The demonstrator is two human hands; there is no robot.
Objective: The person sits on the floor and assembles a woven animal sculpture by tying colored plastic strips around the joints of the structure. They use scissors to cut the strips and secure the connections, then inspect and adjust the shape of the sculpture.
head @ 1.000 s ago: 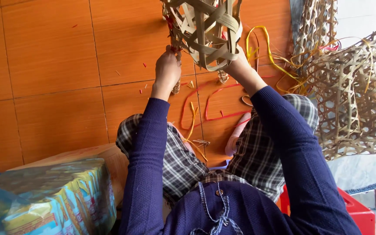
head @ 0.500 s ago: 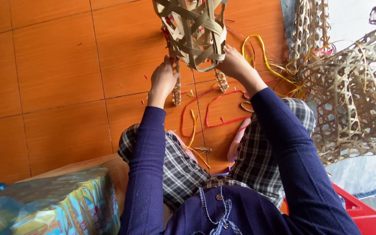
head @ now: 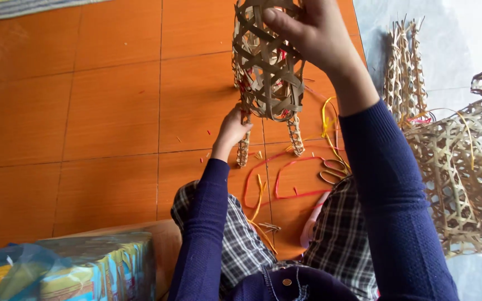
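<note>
Right hand (head: 313, 33) clamped around the top of the woven bamboo basket (head: 266, 72), holding it up over the orange floor tiles (head: 112, 111). Left hand (head: 232, 128) pinches a dangling woven leg (head: 244, 147) underneath. Red strips (head: 291, 178) lie below.

My right hand (head: 313, 33) grips the basket (head: 266, 61) top, my left hand (head: 232, 129) pinching below it.
</note>
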